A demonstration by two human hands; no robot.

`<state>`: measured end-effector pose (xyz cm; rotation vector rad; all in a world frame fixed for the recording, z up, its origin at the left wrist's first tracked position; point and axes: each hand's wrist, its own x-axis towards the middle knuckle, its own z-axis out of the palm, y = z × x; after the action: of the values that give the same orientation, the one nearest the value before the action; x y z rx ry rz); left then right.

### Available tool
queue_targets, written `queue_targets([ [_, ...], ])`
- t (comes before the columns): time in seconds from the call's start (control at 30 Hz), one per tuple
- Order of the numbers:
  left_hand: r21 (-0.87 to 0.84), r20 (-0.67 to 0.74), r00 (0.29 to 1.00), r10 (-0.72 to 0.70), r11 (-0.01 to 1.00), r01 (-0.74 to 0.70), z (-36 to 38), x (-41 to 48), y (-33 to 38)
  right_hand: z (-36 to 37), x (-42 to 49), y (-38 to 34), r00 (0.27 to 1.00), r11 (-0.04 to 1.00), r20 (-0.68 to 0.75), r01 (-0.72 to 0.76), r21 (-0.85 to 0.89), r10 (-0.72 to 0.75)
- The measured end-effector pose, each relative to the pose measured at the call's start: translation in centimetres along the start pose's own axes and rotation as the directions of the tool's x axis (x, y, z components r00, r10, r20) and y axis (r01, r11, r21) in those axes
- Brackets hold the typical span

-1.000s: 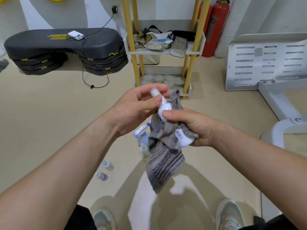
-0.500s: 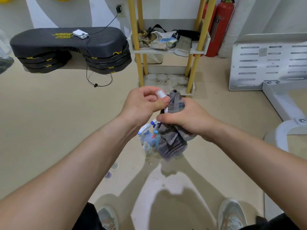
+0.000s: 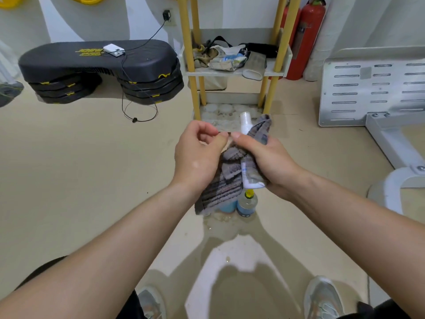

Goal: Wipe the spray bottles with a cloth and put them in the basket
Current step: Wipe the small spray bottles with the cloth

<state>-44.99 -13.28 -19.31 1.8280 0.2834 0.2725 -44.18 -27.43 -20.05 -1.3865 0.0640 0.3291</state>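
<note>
The spray bottle [image 3: 245, 122] was smooth white plastic, cylindrical with a narrow neck. The cloth [image 3: 226, 180] was coarse grey-striped terry, hanging in folds. My right hand [image 3: 272, 162] gripped bottle and cloth together above the floor, fingers curled round both. My left hand [image 3: 197, 157] was curled against the cloth; whether it pinched the fabric, I could not tell.

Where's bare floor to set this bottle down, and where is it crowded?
Bare floor lies left, between the step platforms and the left forearm, and right, between the yellow rack and the metal frame. Crowded directly under the white bottle: blue bottles stand on wet floor.
</note>
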Motion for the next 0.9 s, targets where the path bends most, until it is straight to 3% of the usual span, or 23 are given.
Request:
queue_targets([
  [0.07,0.069,0.025,0.999,0.042,0.997,-0.044,-0.3,-0.9,0.0,0.0,0.4,0.1,0.995,0.991,-0.099,-0.01,0.137,0.024],
  [0.2,0.137,0.323,0.945,-0.058,0.99,0.014,-0.1,-3.4,-0.3,-0.2,0.6,-0.1,0.977,0.969,-0.208,0.015,0.248,0.038],
  [0.33,0.116,0.278,0.955,-0.099,0.991,0.069,1.2,-4.1,-0.6,0.5,0.6,-0.1,0.959,0.944,-0.265,-0.01,0.331,0.104],
  [0.43,0.045,0.271,0.948,-0.169,0.986,0.163,1.5,-3.6,-0.6,0.7,0.5,0.3,0.96,0.957,-0.266,-0.011,0.291,0.092],
  [0.53,0.045,0.359,0.913,-0.195,0.98,0.192,1.1,-3.3,-0.7,0.8,0.5,0.3,0.962,0.985,-0.271,0.029,0.169,0.019],
  [0.67,0.171,0.472,0.854,-0.217,0.973,0.152,0.8,-3.5,-1.2,-1.0,1.4,-0.6,0.903,0.989,-0.427,0.104,0.105,-0.05],
  [0.8,0.188,0.568,0.795,-0.211,0.974,0.124,1.1,-4.3,-1.6,-2.5,2.2,-1.7,0.872,0.982,-0.488,0.124,0.142,-0.039],
  [0.9,0.121,0.612,0.764,-0.204,0.979,0.165,0.8,-3.9,-1.5,-2.7,2.1,-2.4,0.924,0.955,-0.38,0.076,0.286,0.04],
])
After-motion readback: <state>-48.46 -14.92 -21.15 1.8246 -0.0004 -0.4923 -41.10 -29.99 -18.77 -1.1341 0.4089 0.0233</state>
